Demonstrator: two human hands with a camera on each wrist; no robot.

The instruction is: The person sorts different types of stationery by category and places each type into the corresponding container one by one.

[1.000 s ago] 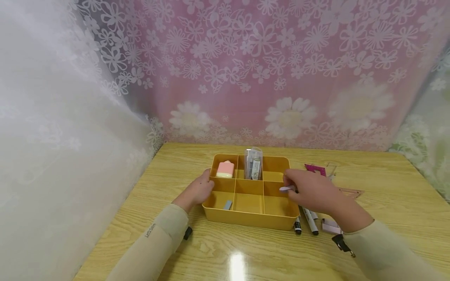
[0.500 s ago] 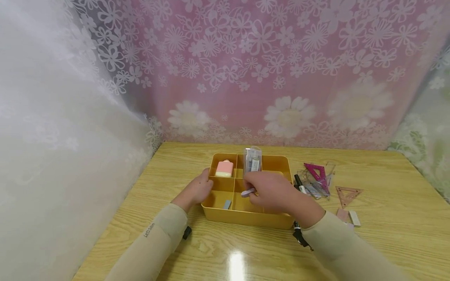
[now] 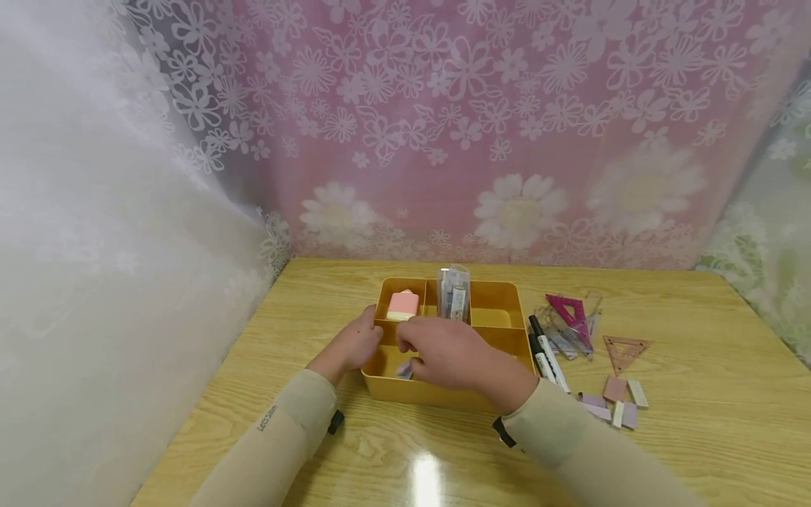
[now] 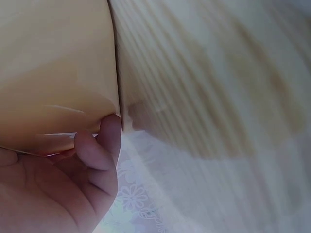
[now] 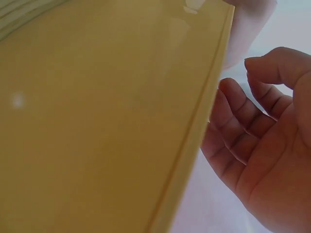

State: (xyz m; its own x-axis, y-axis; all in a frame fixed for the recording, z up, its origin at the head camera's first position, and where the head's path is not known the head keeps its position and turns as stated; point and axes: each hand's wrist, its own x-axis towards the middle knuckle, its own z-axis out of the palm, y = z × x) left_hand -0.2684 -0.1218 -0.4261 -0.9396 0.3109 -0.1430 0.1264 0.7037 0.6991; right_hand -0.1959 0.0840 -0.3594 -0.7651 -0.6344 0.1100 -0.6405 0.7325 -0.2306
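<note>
In the front-left compartment [image 3: 380, 360] of the yellow box [image 3: 424, 394], a lilac eraser [image 3: 403, 367] lies low beside a small grey block [image 3: 407, 376], just under the thumb side of the right hand [image 3: 446, 348]. The right wrist view shows that hand's fingers loosely bent with the thumb apart from them and nothing visible between, so the eraser looks let go, though the hand hides part of the spot. The left hand [image 3: 356, 341] grips the box's left wall, thumb over the rim. To do this well, I would keep that left grip firm so the box cannot slide, put the piece down close to the floor rather than drop it, lay it flat beside the grey block, and lift the right hand straight up, clear of the dividers and the tall clear case [image 3: 453, 292] behind. Half a second ago the right hand was over the front-middle compartment with the lilac eraser pinched at its tips; now it has come further left, and the eraser is down by the grey block. With the forearm shifted, the markers [image 3: 554, 366] and the loose erasers [image 3: 615, 388] on the right show more fully, while the left hand has stayed put.
</note>
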